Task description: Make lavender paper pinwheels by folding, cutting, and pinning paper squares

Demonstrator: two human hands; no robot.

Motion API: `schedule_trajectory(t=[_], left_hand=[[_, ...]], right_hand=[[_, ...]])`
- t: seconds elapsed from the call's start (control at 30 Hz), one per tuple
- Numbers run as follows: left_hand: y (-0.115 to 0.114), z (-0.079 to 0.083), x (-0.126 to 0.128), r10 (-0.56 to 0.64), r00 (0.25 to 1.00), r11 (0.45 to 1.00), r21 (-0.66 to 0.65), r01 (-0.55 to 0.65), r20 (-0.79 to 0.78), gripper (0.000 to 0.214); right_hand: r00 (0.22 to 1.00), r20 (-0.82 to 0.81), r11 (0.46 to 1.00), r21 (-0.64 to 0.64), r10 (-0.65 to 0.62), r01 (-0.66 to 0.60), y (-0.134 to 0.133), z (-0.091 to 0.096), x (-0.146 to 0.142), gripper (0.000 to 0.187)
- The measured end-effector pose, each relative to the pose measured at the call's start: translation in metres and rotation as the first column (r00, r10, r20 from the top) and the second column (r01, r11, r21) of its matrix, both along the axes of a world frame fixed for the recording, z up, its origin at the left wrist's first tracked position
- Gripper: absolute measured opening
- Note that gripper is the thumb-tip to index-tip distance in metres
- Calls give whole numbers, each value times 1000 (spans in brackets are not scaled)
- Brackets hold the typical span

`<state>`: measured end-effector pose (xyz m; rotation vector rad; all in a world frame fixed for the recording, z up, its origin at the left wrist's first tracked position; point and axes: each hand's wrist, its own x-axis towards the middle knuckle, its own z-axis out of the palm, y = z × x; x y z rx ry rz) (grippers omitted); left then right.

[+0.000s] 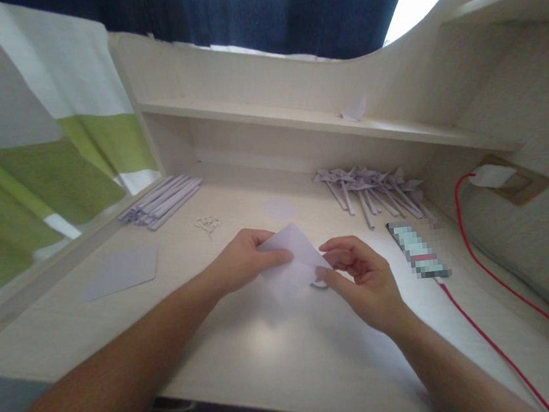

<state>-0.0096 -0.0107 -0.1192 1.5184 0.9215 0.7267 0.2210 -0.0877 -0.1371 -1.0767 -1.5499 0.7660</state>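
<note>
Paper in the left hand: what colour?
Pale lilac-white, with no print visible on the paper; best seen in the head view.

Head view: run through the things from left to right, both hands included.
Flat paper, rolled paper sticks, small pale pieces, left hand, creased paper, right hand, phone, white plug.

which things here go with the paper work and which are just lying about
Seem to belong:
- sheet in the left hand
- paper stack
- paper sticks
- paper pinwheels
- small white bits

Seem to be just lying about:
- phone
- red cable
- white plug
</note>
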Motion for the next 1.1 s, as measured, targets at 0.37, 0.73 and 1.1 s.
schedule_trajectory(t=[0.37, 0.73, 1.1], left_hand=[[8, -10, 6, 111, 878, 987, -152, -44, 466, 42], [2, -18, 15, 119, 960, 992, 15, -127, 254, 34], [4, -9, 6, 76, 897, 988, -157, -8, 436, 38]], right_hand=[[981, 78, 984, 52, -176, 172, 5, -3, -1, 5], [989, 91, 993, 40, -115, 111, 0, -11, -12, 22], [949, 293, 959, 282, -118, 32, 0, -10, -6, 25]])
